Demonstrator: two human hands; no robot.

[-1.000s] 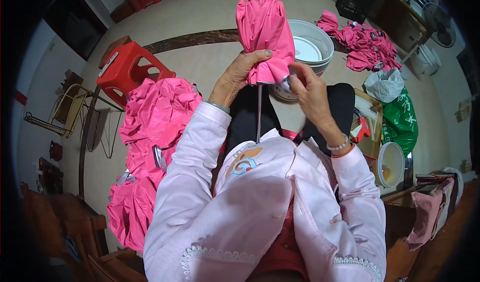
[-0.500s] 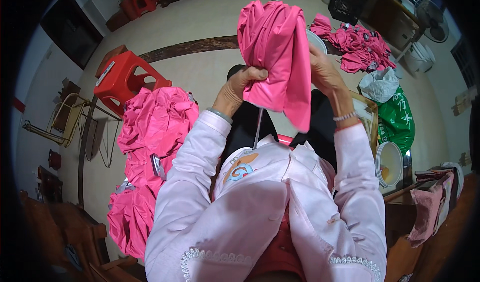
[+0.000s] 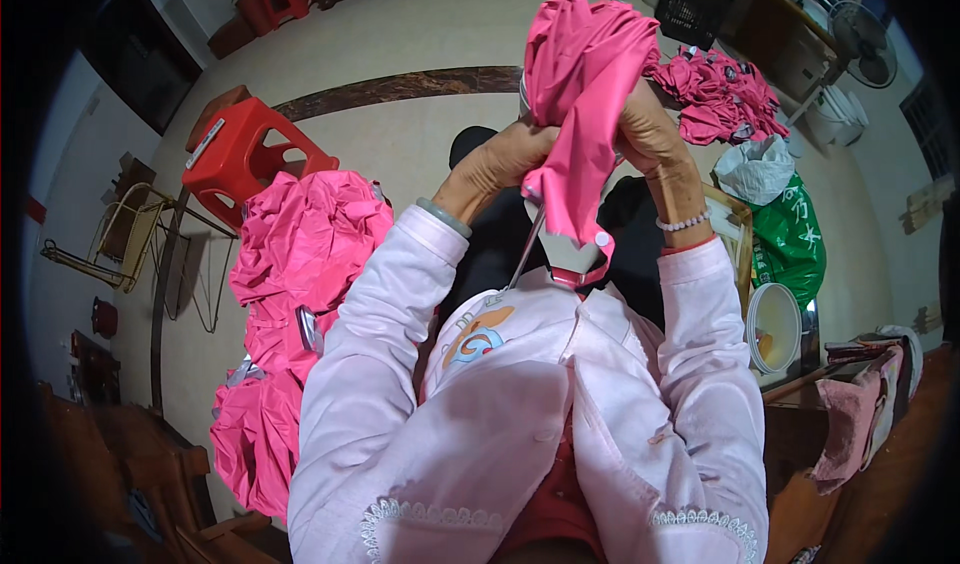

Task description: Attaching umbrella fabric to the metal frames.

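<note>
Both hands are raised in front of the chest. The left hand point(image 3: 500, 164) and right hand point(image 3: 650, 134) are closed on the pink cloth point(image 3: 585, 84), which is bunched between them, above the lap.

Your left hand point(image 3: 505, 164) and right hand point(image 3: 650, 129) grip a bunched pink fabric point(image 3: 585, 74) raised before you, a thin metal rod point(image 3: 527, 249) hanging beneath. More pink fabric heap point(image 3: 300, 254) lies beside a red stool point(image 3: 245, 149).

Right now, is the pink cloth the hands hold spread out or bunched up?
Bunched up: the bright pink fabric hangs crumpled, gripped between left hand and right hand.
</note>
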